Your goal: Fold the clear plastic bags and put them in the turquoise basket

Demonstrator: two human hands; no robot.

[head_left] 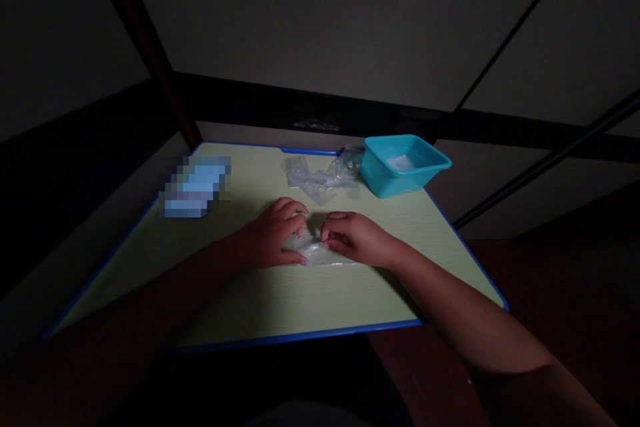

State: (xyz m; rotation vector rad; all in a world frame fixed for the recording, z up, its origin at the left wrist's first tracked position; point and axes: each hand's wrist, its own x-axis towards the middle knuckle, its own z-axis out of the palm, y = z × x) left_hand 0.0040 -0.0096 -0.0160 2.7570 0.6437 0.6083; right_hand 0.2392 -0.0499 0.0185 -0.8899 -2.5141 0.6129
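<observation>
A clear plastic bag (pixel 316 255) lies flat on the table under and between my two hands. My left hand (pixel 273 233) rests at its left side, fingers curved and apart, with the thumb tip touching the bag's edge. On the other side, my right hand (pixel 357 239) has its thumb and fingers closed in a pinch on the bag. Part of the bag is hidden beneath the right hand. Whether anything is inside the bag, I cannot tell.
More crumpled clear plastic bags (pixel 320 180) lie beyond my hands. A turquoise plastic basket (pixel 395 180) with something whitish inside stands at the back right. A blurred pale-blue flat object (pixel 195 188) lies at the left. The pale table (pixel 300 310) has a blue rim, with panels behind it.
</observation>
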